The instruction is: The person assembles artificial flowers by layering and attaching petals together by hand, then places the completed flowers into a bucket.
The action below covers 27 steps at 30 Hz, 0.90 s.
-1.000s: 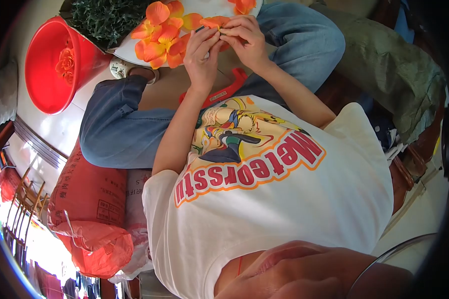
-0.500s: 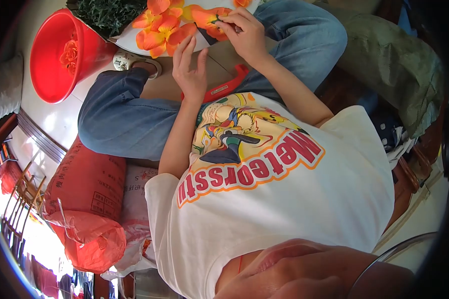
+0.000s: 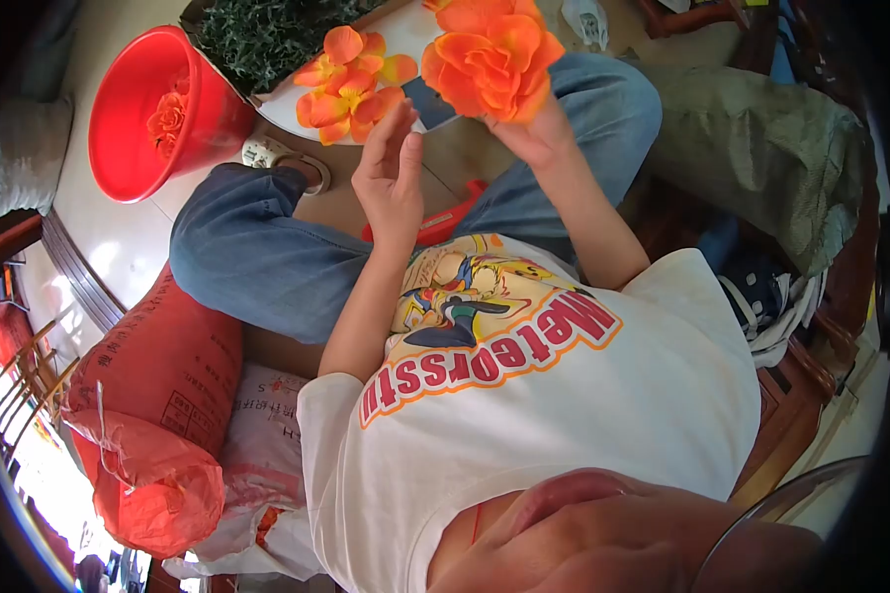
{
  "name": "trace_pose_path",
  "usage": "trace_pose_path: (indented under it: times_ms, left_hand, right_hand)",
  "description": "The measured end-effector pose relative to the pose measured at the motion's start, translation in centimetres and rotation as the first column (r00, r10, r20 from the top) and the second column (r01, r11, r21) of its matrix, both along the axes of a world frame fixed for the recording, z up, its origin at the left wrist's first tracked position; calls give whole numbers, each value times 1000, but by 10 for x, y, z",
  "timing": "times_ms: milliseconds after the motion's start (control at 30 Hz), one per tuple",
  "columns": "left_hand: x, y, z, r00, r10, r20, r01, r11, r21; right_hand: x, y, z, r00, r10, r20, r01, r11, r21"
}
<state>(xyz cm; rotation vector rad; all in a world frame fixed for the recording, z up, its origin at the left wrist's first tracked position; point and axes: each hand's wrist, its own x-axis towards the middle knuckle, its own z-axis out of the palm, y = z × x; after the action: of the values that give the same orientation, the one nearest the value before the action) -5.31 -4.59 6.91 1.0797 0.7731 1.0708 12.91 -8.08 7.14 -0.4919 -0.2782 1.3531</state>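
My right hand (image 3: pixel 534 133) holds a large orange artificial flower (image 3: pixel 492 64) from underneath, its ruffled petals turned up toward me. Most of the fingers are hidden behind the petals. To the left, my left hand (image 3: pixel 391 173) is raised with fingers stretched and thumb apart, holding nothing visible. Its fingertips are beside several orange-yellow flowers (image 3: pixel 349 94), which lie over a white surface (image 3: pixel 282 107); I cannot tell whether they touch. Another orange bloom peeks out at the top edge, behind the held flower.
A red bucket (image 3: pixel 119 183) with orange flowers (image 3: pixel 171 119) inside stands on the left. Dark green artificial foliage (image 3: pixel 257 44) fills a box at the top. Red sacks (image 3: pixel 158 366) lie at lower left, a green-grey sack (image 3: pixel 761 148) at right. A red object (image 3: pixel 440 225) is between my legs.
My right hand has lifted the flower and turned it from its green back to its petal face. My left hand has moved slightly right and down, and the view has shifted.
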Motion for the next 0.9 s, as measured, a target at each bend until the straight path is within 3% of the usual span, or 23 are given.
trace_pose_path:
  times_ms: [133,233,367,467,567,600,667,733,800,833,867,900]
  left_hand:
    - [0,4,27,983,-88,162,125,964,-235]
    - [-5,9,35,977,-108,184,161,941,-299]
    - [-10,18,43,988,-123,96,147,939,-310]
    - [-12,24,37,998,-57,36,66,946,-317]
    - [-28,42,30,999,26,-38,-36,947,-319]
    - [-36,55,35,989,103,-103,-132,935,-330]
    - [-70,91,34,956,213,-202,-260,934,-247]
    - [-110,143,12,925,346,-155,-360,930,-74]
    - [-146,196,7,925,375,-57,-378,901,-213]
    - [-193,258,-49,884,467,19,-448,858,-250]
    - [-212,288,-60,831,556,-19,-547,810,-213]
    - [-234,314,-73,833,552,20,-538,819,-198]
  right_hand:
    - [-4,-3,-21,976,146,-162,-150,989,-8]
    - [-16,-3,-17,984,138,-109,-146,987,-72]
    - [-25,1,-16,989,145,-16,-146,985,-92]
    - [-29,8,-19,980,195,-39,-199,967,-161]
    - [-35,17,-5,965,232,120,-215,967,-134]
    - [-38,26,-4,953,151,262,-81,962,-260]
    - [-20,34,-2,927,181,330,-132,977,-166]
    - [-4,37,9,908,125,401,-77,988,-133]
    - [18,38,6,838,37,545,75,981,-182]
    - [29,40,5,790,-4,613,152,970,-190]
    - [37,40,7,783,-51,620,230,950,-213]
    - [45,41,8,719,-72,692,291,934,-205]
